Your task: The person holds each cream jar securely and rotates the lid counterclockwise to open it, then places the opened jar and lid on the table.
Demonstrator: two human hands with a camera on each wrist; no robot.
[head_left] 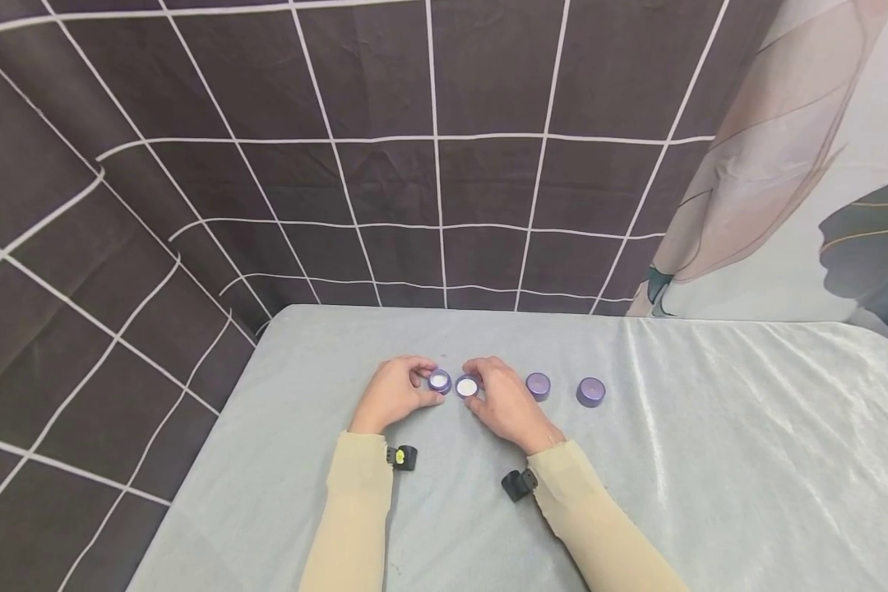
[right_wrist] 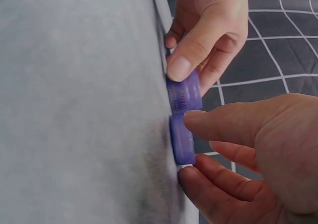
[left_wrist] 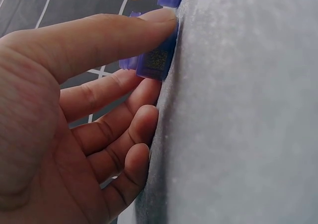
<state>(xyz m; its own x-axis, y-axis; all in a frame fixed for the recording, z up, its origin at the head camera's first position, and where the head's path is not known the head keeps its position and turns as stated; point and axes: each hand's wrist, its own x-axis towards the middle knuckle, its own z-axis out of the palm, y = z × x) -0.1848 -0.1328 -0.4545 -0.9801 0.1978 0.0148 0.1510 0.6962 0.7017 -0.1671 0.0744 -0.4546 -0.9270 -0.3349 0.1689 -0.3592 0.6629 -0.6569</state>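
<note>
Pale cloth [head_left: 740, 469] underneath, left grip [head_left: 394, 394] pinches an open purple jar [head_left: 440, 381], right grip [head_left: 507, 403] a white-lined purple lid [head_left: 467, 386].

The open jar [head_left: 438, 381] is purple with white inside, and so is the lid [head_left: 467, 386]. Two other round containers [head_left: 538, 385] [head_left: 591, 392] are purple also. The cloth [head_left: 747, 444] is pale grey, the sleeves [head_left: 355, 510] beige. White grid lines cross the dark grey backdrop [head_left: 488, 181].
</note>
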